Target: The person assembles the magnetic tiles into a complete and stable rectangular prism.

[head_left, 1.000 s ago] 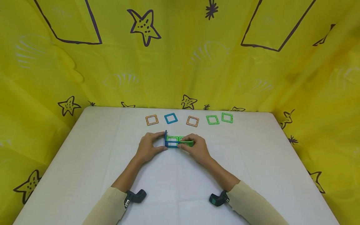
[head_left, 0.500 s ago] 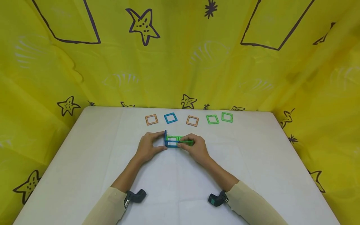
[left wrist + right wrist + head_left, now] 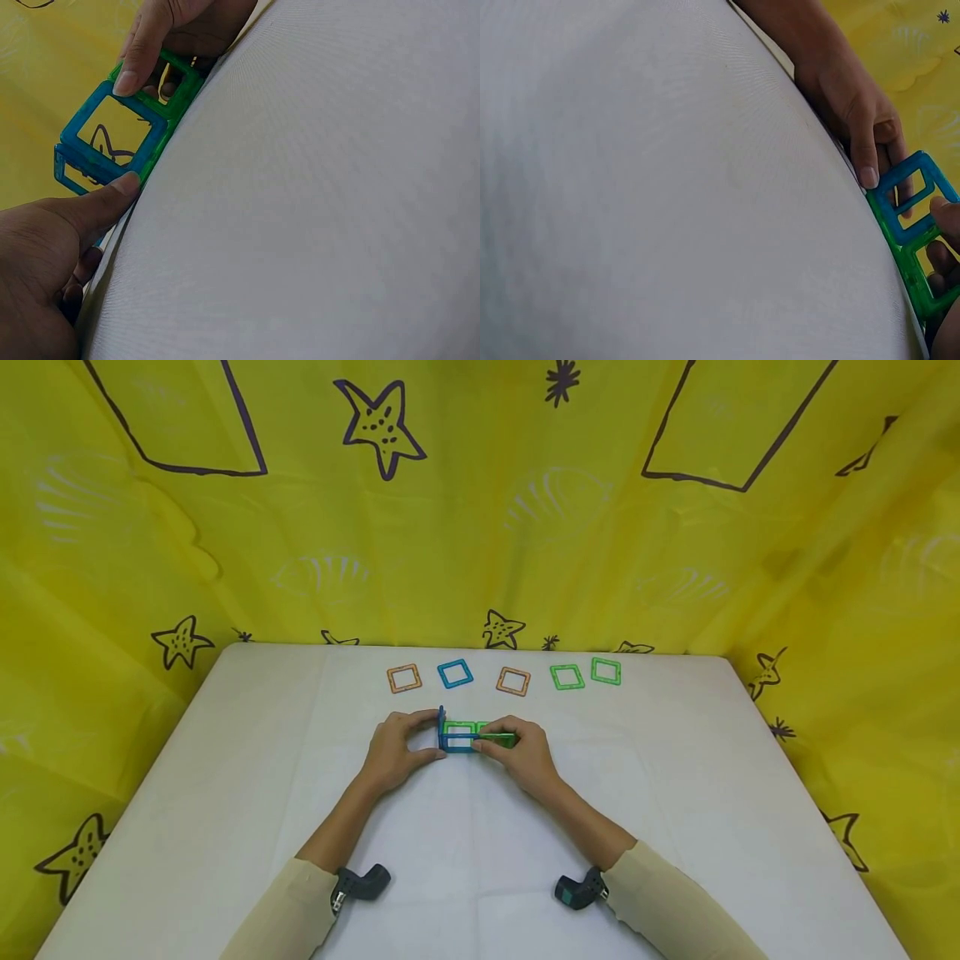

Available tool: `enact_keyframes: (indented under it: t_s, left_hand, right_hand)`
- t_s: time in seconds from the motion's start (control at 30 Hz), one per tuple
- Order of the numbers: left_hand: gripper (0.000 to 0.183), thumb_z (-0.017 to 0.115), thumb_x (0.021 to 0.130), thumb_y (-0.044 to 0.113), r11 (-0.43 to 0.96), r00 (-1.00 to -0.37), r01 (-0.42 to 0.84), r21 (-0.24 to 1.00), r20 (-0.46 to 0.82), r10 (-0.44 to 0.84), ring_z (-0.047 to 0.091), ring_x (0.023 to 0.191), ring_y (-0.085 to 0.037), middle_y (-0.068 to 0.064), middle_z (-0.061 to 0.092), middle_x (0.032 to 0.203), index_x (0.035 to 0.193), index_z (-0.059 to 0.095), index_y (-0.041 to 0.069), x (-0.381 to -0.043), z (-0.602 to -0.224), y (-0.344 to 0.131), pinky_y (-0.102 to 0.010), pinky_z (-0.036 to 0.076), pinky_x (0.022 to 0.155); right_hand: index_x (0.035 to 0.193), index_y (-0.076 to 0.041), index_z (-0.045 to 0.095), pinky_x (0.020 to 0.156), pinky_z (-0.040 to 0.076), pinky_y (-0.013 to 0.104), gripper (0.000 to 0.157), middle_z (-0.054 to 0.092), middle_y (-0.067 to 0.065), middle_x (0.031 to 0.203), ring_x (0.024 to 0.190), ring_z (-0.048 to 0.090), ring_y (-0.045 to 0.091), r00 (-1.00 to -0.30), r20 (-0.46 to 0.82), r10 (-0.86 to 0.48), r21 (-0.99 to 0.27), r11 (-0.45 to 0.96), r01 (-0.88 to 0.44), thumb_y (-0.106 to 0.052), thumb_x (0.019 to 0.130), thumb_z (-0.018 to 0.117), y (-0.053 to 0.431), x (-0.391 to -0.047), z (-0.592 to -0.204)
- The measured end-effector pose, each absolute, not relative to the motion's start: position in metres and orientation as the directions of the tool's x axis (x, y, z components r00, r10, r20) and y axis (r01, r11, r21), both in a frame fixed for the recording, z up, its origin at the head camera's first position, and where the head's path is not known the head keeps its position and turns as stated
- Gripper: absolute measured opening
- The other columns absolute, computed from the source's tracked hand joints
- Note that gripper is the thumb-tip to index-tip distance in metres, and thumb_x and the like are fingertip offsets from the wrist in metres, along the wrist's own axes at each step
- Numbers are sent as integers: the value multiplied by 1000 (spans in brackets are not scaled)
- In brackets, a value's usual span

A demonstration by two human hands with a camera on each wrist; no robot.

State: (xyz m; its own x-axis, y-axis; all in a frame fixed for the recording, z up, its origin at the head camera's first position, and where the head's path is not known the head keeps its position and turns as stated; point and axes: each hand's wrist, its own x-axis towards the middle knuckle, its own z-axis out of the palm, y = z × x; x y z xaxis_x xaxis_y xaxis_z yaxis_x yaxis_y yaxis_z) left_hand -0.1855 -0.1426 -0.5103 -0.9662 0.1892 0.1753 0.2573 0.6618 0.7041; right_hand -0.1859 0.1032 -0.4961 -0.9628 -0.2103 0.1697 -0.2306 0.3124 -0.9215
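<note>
A small structure of square, open-framed magnetic tiles stands mid-table between my hands. My left hand (image 3: 393, 752) holds its left end, with the upright blue tile (image 3: 441, 727) between thumb and fingers. In the left wrist view, another upright blue tile (image 3: 81, 112) forms the front, its lower edge close to my left thumb. A green tile (image 3: 186, 99) joins that one at the side. My right hand (image 3: 527, 756) pinches this green tile near the corner where it meets the blue one. Green tiles (image 3: 460, 724) lie behind, partly covered by the right fingers.
Behind the structure lie loose tiles in a row: an orange tile (image 3: 393, 683), a blue tile (image 3: 444, 677), another orange tile (image 3: 502, 685), a green tile (image 3: 557, 680) and a further green tile (image 3: 595, 671). A yellow patterned curtain (image 3: 450, 543) surrounds the white table (image 3: 480, 860).
Both hands keep nearly the same place and grip on the structure. The whole head view has shifted very slightly.
</note>
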Motion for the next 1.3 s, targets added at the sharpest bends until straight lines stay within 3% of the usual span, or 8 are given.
enact_keyframes:
  t_s: [0.37, 1.0, 1.3]
  left_hand:
    - [67, 91, 83, 23, 653, -967, 251, 714, 164, 192, 57, 122, -30, -3, 73, 132, 144, 65, 13, -186, -509, -143, -55, 39, 108]
    - [67, 91, 83, 24, 657, -963, 270, 704, 184, 199, 58, 119, -29, -1, 72, 133, 144, 66, 14, -186, -509, -143, -54, 40, 105]
    - [66, 91, 84, 25, 659, -964, 264, 704, 173, 202, 58, 120, -29, -1, 71, 134, 144, 66, 14, -187, -511, -143, -53, 41, 104]
  right_hand:
    - [102, -6, 80, 78, 51, 26, 17, 76, 4, 103, 96, 62, 21, -965, 156, -211, -927, 307, -217, -10, 87, 87, 103, -186, -497]
    - [101, -7, 79, 75, 52, 24, 18, 76, 4, 103, 95, 62, 21, -967, 142, -214, -927, 315, -206, -8, 85, 89, 104, -187, -496]
    - [102, -7, 78, 81, 53, 28, 20, 75, 4, 106, 98, 63, 20, -968, 123, -218, -918, 346, -195, -6, 85, 88, 105, -185, -497]
